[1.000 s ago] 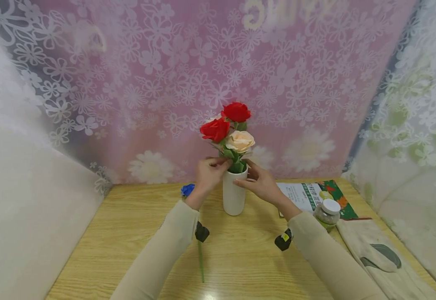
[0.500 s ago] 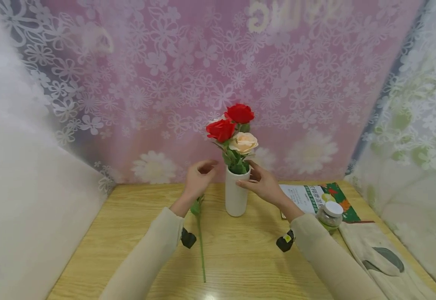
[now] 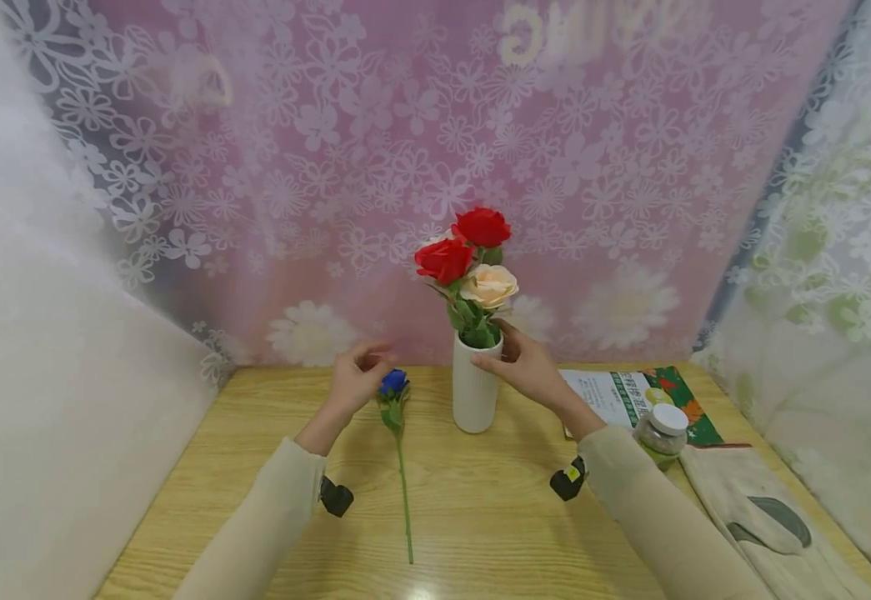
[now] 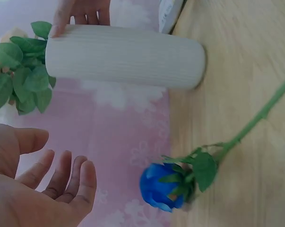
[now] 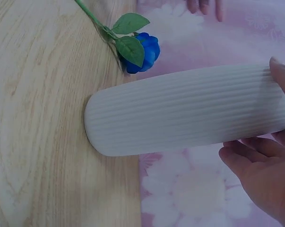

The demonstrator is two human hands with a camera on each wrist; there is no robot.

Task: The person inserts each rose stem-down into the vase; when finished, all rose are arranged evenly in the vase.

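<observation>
A white ribbed vase [image 3: 474,392] stands upright on the wooden table, holding two red roses [image 3: 444,261], a cream rose [image 3: 491,286] and a pale bloom mostly hidden behind them. My right hand [image 3: 528,367] grips the vase near its rim, thumb on the front and fingers around the far side, as the right wrist view also shows. Left of the vase, a blue rose [image 3: 393,384] lies flat with its long green stem toward me. My left hand [image 3: 357,379] hovers just left of that bloom, fingers loosely bent and holding nothing; the left wrist view [image 4: 52,184] shows a gap to the flower.
At the right lie a printed packet [image 3: 615,398], a lidded jar [image 3: 662,433] and a pale cloth glove [image 3: 758,508] with grey patches. A pink floral curtain [image 3: 330,208] hangs behind the table, and pale sheets flank both sides.
My left hand has let go of the leaves at the vase mouth and moved left and slightly down, uncovering the blue rose. My right hand keeps its hold on the vase.
</observation>
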